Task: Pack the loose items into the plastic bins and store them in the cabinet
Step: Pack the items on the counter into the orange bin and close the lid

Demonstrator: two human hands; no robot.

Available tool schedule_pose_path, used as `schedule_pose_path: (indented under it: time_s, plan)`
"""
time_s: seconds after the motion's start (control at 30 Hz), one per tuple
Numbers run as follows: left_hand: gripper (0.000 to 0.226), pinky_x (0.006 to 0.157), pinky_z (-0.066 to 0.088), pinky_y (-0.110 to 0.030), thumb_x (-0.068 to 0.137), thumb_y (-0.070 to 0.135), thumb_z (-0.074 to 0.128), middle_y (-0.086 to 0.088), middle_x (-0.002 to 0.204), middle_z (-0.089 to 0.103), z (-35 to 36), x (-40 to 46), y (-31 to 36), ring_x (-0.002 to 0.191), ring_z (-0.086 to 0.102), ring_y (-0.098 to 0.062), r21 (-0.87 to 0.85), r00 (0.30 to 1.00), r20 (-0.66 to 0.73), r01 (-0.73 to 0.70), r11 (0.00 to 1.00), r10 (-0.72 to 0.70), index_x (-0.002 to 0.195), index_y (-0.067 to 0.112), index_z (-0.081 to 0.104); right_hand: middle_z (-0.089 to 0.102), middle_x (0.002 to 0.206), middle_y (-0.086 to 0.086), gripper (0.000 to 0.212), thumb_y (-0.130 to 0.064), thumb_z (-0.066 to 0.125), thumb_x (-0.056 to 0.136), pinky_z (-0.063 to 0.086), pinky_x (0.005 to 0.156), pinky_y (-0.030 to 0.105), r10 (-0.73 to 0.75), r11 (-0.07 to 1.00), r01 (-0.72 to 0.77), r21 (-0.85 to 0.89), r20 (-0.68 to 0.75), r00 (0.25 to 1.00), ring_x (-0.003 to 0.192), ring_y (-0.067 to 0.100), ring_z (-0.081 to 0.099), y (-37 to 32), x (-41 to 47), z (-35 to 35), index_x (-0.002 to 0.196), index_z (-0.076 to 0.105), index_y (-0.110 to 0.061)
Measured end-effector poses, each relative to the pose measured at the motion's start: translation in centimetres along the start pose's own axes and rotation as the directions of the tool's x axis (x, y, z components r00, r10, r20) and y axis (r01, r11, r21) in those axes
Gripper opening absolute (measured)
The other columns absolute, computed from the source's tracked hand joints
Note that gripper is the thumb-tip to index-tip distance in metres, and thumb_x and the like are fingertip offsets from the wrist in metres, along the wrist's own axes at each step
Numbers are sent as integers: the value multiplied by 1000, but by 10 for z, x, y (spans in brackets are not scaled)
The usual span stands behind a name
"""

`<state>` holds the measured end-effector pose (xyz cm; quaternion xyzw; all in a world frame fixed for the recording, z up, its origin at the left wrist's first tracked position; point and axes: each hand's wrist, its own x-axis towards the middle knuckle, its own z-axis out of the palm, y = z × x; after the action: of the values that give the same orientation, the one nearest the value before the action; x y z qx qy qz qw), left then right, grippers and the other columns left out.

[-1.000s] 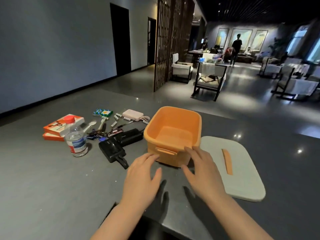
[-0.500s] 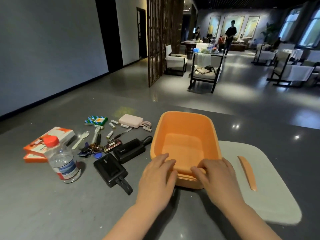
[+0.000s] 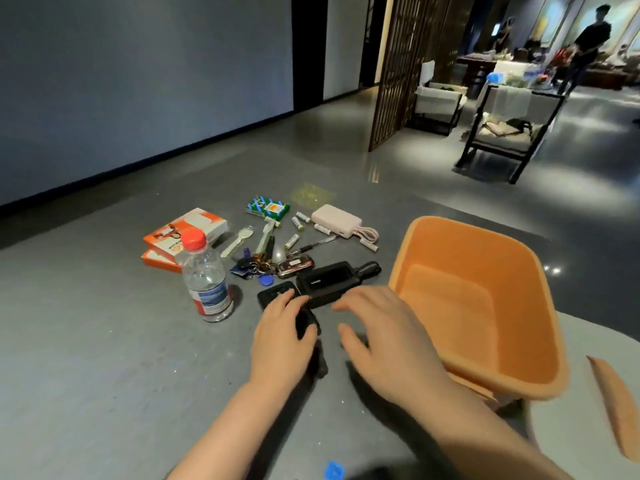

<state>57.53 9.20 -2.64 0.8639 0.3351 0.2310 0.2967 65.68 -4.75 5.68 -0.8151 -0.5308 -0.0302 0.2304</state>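
An empty orange plastic bin stands at the right on the grey table. Its grey lid lies beside it. Left of the bin lie two black power banks. My left hand grips the nearer black power bank, fingers over its top. My right hand, blurred with fingers spread, hovers at the near edge of the farther black power bank and holds nothing. Behind them lie a key bunch, several batteries, a pink power bank and a green packet.
A water bottle with a red cap stands left of my hands. Two orange boxes are stacked behind it, a white spoon beside them. Chairs, a wooden screen and a person are beyond the table.
Both hands left the bin's near rim and moved left to the black power banks. The view swung left and closer, so the bin now sits at the right.
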Motion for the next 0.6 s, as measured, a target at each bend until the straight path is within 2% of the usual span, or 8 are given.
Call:
schedule_pose_path:
  time_s: [0.07,0.17,0.3,0.4,0.47,0.53,0.6]
  plan:
    - [61,114,25,-33,81,37,65,1,150,34,-3,11,-16,138,27,-17,71,998,21,50,996,-52,137,24,45,57,119,-9,30,-23,54,87,36,93,29,-26,998,33,-60,115,993,116,13,43,7,33,7,116,60,-27]
    - [75,116,21,-37,79,52,64,-2,154,26,-2,29,-29,142,20,-21,111,988,45,139,984,-145,142,22,36,55,125,-1,38,-18,56,87,39,94,34,29,984,24,-178,289,957,119,20,43,24,88,18,124,55,-25]
    - [90,116,11,-36,74,59,64,-4,158,13,13,41,-30,145,4,-22,140,976,87,188,972,-201,146,22,26,46,135,6,62,-19,65,81,40,99,39,91,926,119,-357,520,849,125,27,42,42,142,47,137,40,-22]
    - [93,115,14,-35,68,55,70,-3,154,18,18,45,-30,143,6,-21,109,973,57,215,971,-222,144,20,29,41,140,8,86,-27,78,73,38,103,42,170,875,191,-444,653,738,130,29,39,50,161,68,144,30,-19]
    - [95,113,19,-33,63,52,74,-2,149,26,14,47,-32,140,12,-19,91,972,68,220,971,-227,141,19,32,42,141,8,94,-34,83,68,40,103,43,213,864,193,-465,685,697,129,29,42,54,166,78,143,30,-17]
    - [99,111,23,-33,59,53,76,2,146,30,7,48,-35,138,17,-17,96,968,103,218,971,-227,141,19,32,47,135,9,90,-43,82,67,45,97,42,218,858,193,-476,679,701,122,29,49,54,171,83,137,35,-14]
    - [103,110,26,-34,57,57,75,3,144,31,-1,46,-39,136,20,-17,140,966,135,203,969,-222,142,21,31,53,130,10,90,-61,74,67,47,88,39,226,842,195,-503,657,719,116,30,54,52,173,85,133,38,-11]
